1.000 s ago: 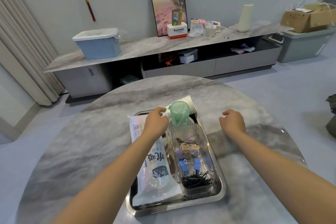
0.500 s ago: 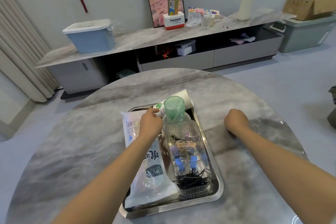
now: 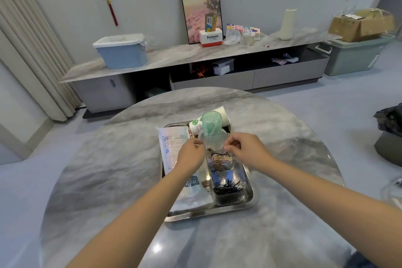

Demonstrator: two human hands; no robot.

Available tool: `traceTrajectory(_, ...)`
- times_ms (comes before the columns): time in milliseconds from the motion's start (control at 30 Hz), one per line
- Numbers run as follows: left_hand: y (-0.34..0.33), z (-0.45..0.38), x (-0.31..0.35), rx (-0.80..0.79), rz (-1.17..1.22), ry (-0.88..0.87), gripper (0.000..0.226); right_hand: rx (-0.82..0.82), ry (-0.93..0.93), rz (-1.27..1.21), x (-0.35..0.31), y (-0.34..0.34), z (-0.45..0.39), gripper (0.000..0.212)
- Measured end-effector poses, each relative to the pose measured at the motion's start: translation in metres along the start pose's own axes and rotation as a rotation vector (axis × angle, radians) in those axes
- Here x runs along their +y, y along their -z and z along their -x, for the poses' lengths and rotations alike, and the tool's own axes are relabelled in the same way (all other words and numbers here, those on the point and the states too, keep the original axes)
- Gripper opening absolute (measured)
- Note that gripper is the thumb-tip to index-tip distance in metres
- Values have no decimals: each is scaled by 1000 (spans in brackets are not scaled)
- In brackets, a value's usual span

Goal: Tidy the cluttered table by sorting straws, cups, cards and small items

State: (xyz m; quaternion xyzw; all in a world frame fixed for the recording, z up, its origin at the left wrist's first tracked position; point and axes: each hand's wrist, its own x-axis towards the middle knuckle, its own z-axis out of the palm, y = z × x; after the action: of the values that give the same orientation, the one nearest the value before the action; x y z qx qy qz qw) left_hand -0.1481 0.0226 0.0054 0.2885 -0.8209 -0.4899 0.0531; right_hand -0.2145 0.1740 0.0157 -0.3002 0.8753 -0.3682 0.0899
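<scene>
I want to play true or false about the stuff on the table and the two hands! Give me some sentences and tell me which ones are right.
1. The shiny metal tray sits on the round grey marble table. True.
2. The see-through green plastic cup stands on the bare table beside the tray. False: it is at the tray's far end.
3. The clear ribbed plastic box holds a pile of thin black pins. True.
4. The right hand rests flat on the table, away from the tray. False: it is over the tray at the box's far rim.
5. The left hand is over the tray, beside the box. True.
</scene>
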Motion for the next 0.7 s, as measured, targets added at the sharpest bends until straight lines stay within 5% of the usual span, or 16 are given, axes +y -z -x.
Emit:
traceTrajectory(367,11,36,7,6,-60,-40,34,28,-54,73,-11,-5,11,11)
traceTrajectory(700,21,46,3,129,-412,-287,33,161,138,280,-34,-18,36,19)
